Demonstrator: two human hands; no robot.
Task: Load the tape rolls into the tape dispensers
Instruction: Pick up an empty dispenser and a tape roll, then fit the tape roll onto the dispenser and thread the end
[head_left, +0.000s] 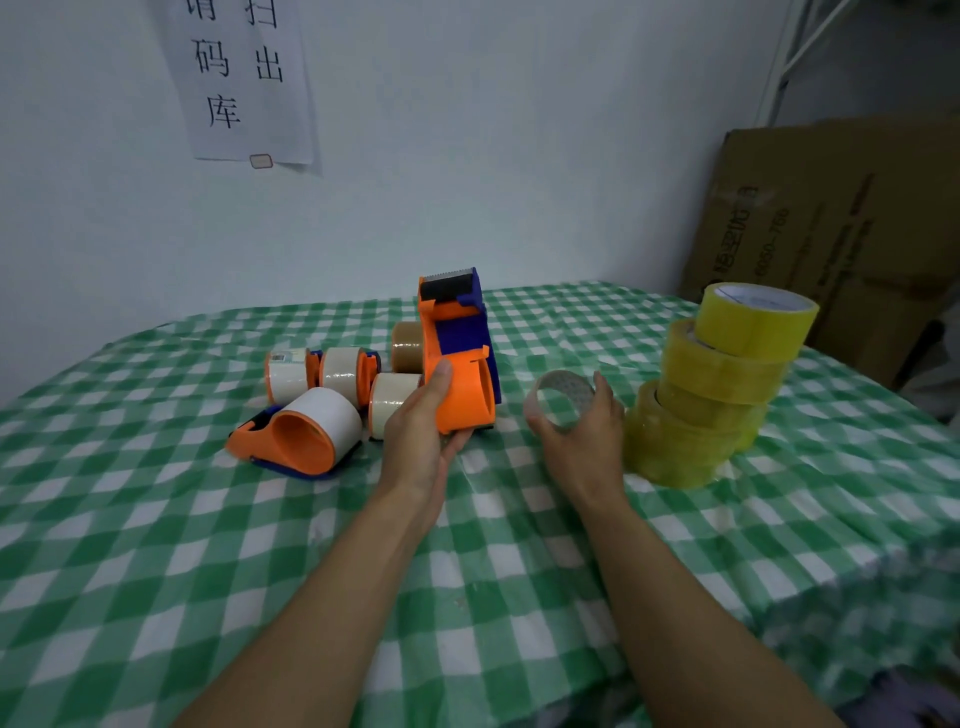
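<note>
Both hands are full. The left hand (415, 431) grips the empty tape dispenser (460, 374) by its rounded orange end, thumb laid up the near side and fingers wrapped underneath. The right hand (587, 431) holds a clear tape roll (558, 397) between thumb and curled fingers.

The roll sits just right of the dispenser and apart from it, both about midway along the table (208, 571) and closer to its far edge. The dispenser's long axis runs up and away from the person, with the cutter end highest. The roll's open core seems turned toward the camera and a little left, so by my reading it has to travel left and turn to meet the holder, with the right hand doing the moving.

The spindle inside the orange housing is hidden, as are the left fingertips below it, and I cannot tell whether the dispenser rests on the cloth or is lifted. A brown roll (408, 345) shows behind it, its mounting hidden. Loaded dispensers (311, 415) lie toward the left edge. A leaning stack of yellow rolls (717, 384) stands toward the right edge, just beside the right hand.
</note>
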